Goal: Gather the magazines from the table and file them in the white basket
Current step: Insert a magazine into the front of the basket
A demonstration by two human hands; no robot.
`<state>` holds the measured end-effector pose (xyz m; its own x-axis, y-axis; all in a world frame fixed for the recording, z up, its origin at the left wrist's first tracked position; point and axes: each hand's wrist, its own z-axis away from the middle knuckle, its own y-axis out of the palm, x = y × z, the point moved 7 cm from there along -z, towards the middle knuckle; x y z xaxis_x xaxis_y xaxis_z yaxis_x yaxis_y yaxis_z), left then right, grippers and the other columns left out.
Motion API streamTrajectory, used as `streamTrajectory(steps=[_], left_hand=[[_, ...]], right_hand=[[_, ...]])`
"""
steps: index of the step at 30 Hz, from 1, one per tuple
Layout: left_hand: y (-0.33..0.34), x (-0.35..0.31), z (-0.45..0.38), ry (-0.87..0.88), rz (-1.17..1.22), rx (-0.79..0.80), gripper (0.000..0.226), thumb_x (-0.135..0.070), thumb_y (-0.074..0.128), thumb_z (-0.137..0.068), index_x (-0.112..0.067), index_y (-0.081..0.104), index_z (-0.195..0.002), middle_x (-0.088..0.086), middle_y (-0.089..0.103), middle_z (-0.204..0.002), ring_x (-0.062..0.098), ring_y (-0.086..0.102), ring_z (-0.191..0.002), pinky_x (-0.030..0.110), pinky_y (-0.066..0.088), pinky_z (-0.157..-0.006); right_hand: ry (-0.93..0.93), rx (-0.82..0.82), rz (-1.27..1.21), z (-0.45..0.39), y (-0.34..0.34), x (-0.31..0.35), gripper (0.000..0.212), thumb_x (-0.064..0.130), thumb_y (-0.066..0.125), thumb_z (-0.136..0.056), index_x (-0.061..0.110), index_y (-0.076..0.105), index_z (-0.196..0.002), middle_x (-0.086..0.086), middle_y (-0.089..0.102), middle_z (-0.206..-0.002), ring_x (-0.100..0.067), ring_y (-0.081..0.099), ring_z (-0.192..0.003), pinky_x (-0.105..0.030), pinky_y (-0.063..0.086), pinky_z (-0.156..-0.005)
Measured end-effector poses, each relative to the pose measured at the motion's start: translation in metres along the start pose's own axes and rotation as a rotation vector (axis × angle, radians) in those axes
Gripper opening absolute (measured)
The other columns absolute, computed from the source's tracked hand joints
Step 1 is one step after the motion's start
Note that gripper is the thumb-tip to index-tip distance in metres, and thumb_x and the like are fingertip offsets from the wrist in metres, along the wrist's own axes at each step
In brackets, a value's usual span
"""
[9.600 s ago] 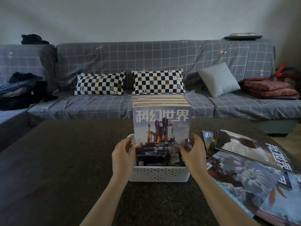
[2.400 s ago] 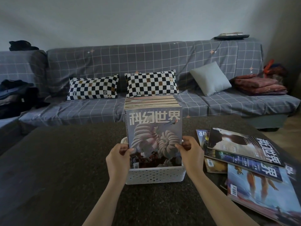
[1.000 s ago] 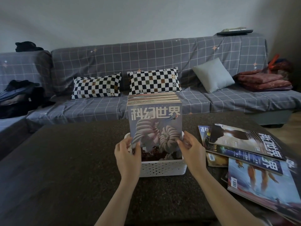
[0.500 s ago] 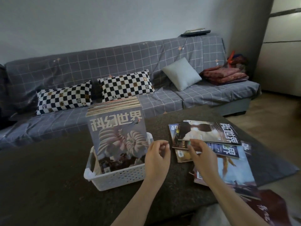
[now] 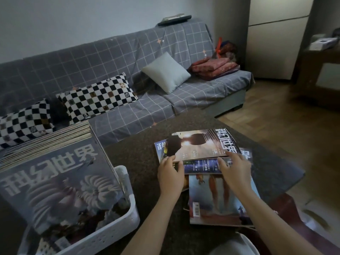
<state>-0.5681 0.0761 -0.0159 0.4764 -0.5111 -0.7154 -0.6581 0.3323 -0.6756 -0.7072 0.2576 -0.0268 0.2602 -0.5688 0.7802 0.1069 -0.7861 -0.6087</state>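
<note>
A white perforated basket (image 5: 112, 233) stands on the dark table (image 5: 139, 155) at the lower left. It is packed with upright magazines, the front one (image 5: 55, 183) showing pale shell shapes. Right of it lies a loose pile of magazines. The top magazine (image 5: 198, 144) has a dark silhouette cover, over a blue one (image 5: 200, 167) and a light-blue one (image 5: 220, 199). My left hand (image 5: 170, 174) touches the top magazine's near left corner with its fingertips. My right hand (image 5: 234, 172) rests with spread fingers on its near right edge. Neither hand has closed on it.
A grey checked sofa (image 5: 147, 115) runs behind the table with two checkered pillows (image 5: 97, 97), a grey cushion (image 5: 165, 72) and folded red blankets (image 5: 214, 68). The table's right edge (image 5: 287, 183) drops to wooden floor. A pale cabinet (image 5: 276, 43) stands far right.
My view has swung right. Both hands have left the basket and reached forward onto the loose pile, now touching the top magazine's near edge.
</note>
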Motion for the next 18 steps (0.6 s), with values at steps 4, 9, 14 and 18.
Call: streamTrajectory(steps=[4,9,14,18], left_hand=[[0.024,0.014,-0.022,-0.066,-0.168,0.048,0.051,-0.036,0.049,-0.097,-0.017,0.041,-0.143,0.006,0.026,-0.157,0.021,0.022,-0.145,0.041,0.019,-0.117],[0.027,0.011,-0.032,-0.089,-0.140,0.001,0.048,-0.037,0.050,-0.095,-0.021,0.045,-0.140,0.002,0.043,-0.147,0.023,0.031,-0.138,0.044,0.028,-0.113],[0.024,0.006,-0.015,-0.097,-0.196,-0.009,0.052,-0.046,0.051,-0.092,-0.022,0.046,-0.139,0.006,0.047,-0.139,0.024,0.038,-0.132,0.044,0.029,-0.110],[0.021,-0.003,0.008,-0.101,-0.206,0.005,0.053,-0.051,0.054,-0.089,-0.024,0.049,-0.135,0.007,0.050,-0.132,0.023,0.047,-0.123,0.041,0.034,-0.105]], right_hand=[[0.110,-0.008,0.173,-0.030,0.007,-0.015,0.060,0.045,0.055,-0.088,0.005,0.047,-0.132,-0.020,0.040,-0.140,-0.040,0.030,-0.126,-0.049,0.029,-0.104],[0.238,-0.016,0.211,-0.054,0.004,-0.028,0.069,0.050,0.060,-0.084,0.003,0.045,-0.133,-0.024,0.045,-0.133,-0.040,0.035,-0.124,-0.047,0.030,-0.103],[0.287,-0.101,-0.062,-0.054,-0.021,-0.047,0.055,0.030,0.076,-0.076,0.005,0.055,-0.121,-0.016,0.058,-0.118,-0.032,0.051,-0.111,-0.037,0.043,-0.088],[0.416,-0.160,-0.409,-0.039,-0.042,-0.065,0.038,0.021,0.073,-0.079,0.008,0.058,-0.112,-0.006,0.063,-0.105,-0.015,0.055,-0.082,-0.022,0.041,-0.061]])
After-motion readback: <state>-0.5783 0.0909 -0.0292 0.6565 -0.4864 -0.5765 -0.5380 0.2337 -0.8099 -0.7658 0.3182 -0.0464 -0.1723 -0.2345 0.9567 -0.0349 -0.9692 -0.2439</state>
